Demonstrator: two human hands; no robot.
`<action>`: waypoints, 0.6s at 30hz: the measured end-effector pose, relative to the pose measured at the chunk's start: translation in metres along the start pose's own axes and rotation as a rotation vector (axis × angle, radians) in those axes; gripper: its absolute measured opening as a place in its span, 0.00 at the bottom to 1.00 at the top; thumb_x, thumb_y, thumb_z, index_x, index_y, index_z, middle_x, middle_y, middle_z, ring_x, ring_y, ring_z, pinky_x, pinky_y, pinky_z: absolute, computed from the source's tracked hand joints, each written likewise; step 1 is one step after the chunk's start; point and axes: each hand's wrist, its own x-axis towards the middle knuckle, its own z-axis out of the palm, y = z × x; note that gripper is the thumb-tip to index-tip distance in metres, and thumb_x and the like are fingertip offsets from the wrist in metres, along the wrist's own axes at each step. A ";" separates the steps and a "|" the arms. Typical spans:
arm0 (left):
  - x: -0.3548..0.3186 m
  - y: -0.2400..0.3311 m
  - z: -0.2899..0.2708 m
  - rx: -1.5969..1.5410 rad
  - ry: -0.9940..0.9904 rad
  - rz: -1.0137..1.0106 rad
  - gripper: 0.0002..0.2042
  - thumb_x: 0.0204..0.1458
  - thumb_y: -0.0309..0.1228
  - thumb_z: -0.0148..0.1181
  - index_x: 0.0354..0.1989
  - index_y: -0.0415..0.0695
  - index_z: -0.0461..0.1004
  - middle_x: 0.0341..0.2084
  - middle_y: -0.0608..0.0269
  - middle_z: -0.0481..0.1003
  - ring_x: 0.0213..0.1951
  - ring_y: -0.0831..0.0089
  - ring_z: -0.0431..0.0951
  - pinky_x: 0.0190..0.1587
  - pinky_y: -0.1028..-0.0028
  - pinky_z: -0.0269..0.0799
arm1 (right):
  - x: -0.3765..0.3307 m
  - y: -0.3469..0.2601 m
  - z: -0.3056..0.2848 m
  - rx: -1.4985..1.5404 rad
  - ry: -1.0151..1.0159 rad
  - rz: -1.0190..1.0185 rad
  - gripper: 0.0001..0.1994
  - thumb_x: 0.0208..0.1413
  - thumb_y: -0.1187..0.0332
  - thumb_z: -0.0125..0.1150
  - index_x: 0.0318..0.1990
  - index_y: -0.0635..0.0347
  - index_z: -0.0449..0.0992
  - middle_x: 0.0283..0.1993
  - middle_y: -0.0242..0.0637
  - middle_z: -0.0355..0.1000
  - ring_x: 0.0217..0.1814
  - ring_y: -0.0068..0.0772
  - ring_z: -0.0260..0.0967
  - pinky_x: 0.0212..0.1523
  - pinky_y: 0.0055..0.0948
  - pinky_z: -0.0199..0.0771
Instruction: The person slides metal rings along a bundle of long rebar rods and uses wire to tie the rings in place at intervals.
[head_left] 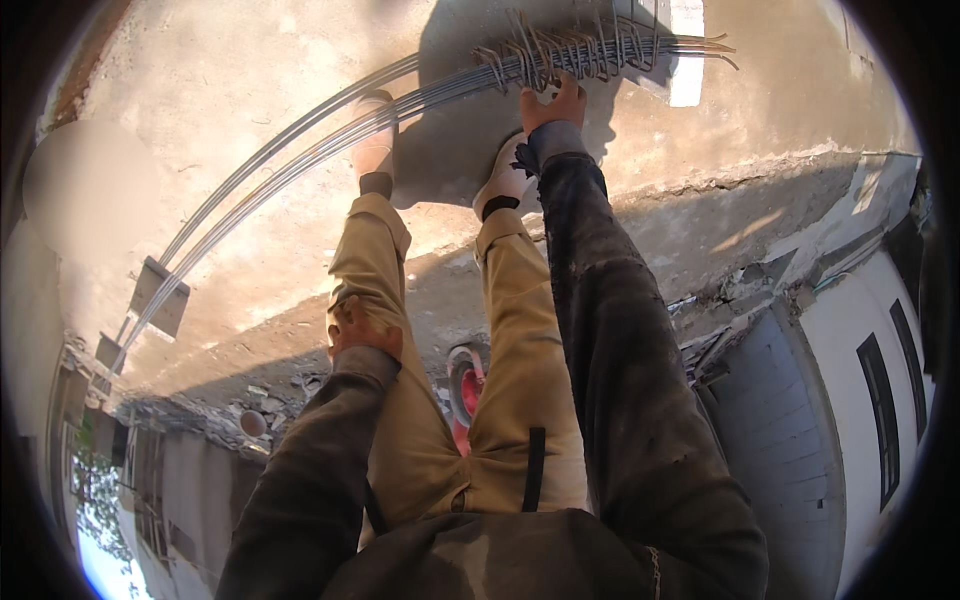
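A bundle of long grey steel reinforcing bars [330, 140] runs in a curve across the ground in front of my feet. Toward its right end, several bent, rusty stirrups [610, 55] are bunched around the bars. My right hand [556, 106] reaches down to the near side of this bunch, its thumb and fingers curled at a stirrup; the fingertips are partly hidden among the steel. On my left knee lies my left hand [364, 330], fingers spread over the tan trousers and holding nothing.
A block [158, 298] supports the bars at the left, and a pale block [687, 60] sits under their right end. My shoes [505, 172] stand close to the bars. Between my legs shows a red-rimmed wheel [466, 382]. Rubble [290, 385] and a grey metal sheet [775, 440] lie nearer me.
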 end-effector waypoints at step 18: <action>0.004 0.032 0.005 0.164 -0.110 -0.156 0.41 0.36 0.45 0.52 0.63 0.49 0.47 0.61 0.46 0.50 0.59 0.46 0.55 0.56 0.50 0.54 | 0.001 -0.044 0.016 -0.378 -0.086 0.116 0.28 0.42 0.55 0.64 0.47 0.63 0.63 0.50 0.48 0.61 0.55 0.48 0.58 0.50 0.42 0.66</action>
